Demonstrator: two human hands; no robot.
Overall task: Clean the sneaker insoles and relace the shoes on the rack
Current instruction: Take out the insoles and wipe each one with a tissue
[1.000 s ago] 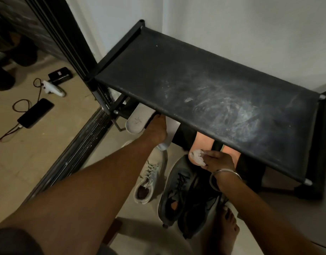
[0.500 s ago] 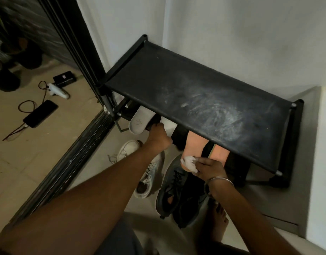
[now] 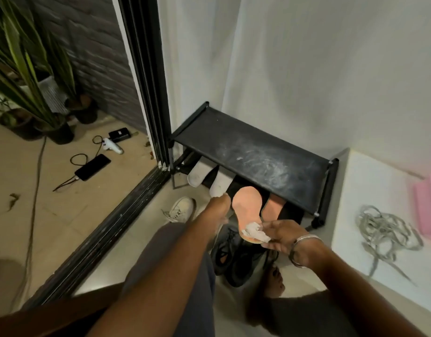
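Head view. My left hand at white insole, grip hidden, cannot tell. Right hand pinches crumpled wipe on orange insole heel, held clear of rack. Best: support flexible foam, wipe heel-to-toe, light pressure. Shelf fabric dusty; loose grey laces on white ledge.

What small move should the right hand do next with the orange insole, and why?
Probably wipe the wad up along the orange insole. The right hand pinches both at the heel end, so the upper part looks not yet wiped.
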